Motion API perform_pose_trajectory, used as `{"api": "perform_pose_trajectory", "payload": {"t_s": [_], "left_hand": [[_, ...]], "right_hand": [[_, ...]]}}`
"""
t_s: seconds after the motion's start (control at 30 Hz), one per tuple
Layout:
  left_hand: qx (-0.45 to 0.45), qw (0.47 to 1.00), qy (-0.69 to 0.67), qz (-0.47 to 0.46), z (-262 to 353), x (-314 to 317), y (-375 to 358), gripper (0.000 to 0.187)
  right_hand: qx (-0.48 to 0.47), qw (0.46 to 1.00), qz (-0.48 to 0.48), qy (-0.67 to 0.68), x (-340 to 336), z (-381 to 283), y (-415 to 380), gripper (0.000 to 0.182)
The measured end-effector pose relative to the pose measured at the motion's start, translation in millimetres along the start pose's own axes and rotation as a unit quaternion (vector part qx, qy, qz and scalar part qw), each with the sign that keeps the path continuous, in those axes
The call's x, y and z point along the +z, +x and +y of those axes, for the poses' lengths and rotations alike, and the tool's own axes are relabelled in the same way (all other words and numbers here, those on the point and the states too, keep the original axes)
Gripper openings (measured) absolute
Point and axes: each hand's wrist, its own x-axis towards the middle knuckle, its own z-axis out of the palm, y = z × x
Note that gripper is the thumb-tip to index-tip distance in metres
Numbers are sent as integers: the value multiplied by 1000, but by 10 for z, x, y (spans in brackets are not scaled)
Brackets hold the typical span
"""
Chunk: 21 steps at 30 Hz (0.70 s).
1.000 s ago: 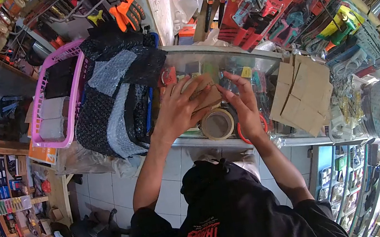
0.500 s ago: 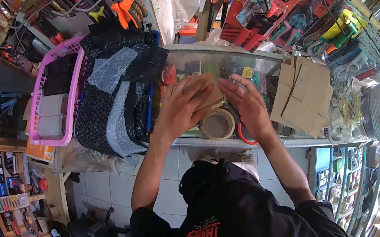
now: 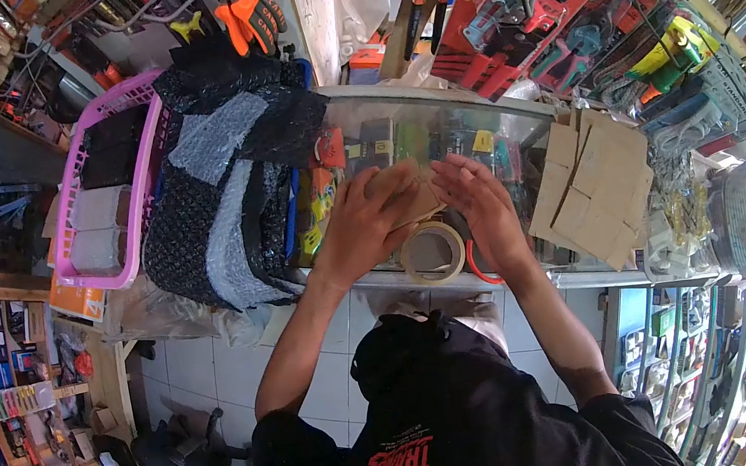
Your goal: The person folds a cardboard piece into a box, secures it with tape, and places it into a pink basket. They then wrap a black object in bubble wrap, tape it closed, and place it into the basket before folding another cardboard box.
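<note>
A small brown cardboard box [image 3: 425,206] lies on the glass counter, mostly covered by my hands. My left hand [image 3: 369,219] is bent over its top and left side, gripping it. Along the right edge of the box is my right hand [image 3: 487,218], fingers stretched out and close together, tips right at the cardboard. A roll of tan tape [image 3: 438,278] rests on its flat side just below the box, between my wrists. The red handle loop [image 3: 477,267] of some tool peeks out beside my right palm, the rest hidden.
Flattened cardboard pieces [image 3: 593,189] lie at the right of the glass counter [image 3: 513,120]. Black bubble wrap [image 3: 185,241] is heaped at the left, beside a pink basket [image 3: 132,267] holding dark and grey packs. Packaged tools [image 3: 510,19] hang over the far edge.
The box has turned or tipped lower between my hands, and less of its top shows. My left hand has shifted slightly right and down; the tape roll has moved slightly right.
</note>
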Motion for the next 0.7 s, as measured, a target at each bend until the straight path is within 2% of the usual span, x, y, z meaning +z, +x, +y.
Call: {"api": "perform_pose_trajectory", "payload": {"t_s": [0.27,0.57,0.7], "left_hand": [[-9,1000,19,-17,44,-16,3,72],[-11,999,26,-22,28,26,-4,89],[-4,999,30,-22,27,18,2,89]], "right_hand": [[15,999,-14,30,-48,12,-29,48],[14,1000,-14,13,-83,67,-54,48],[11,999,-15,30,-76,46,-59,50]]}}
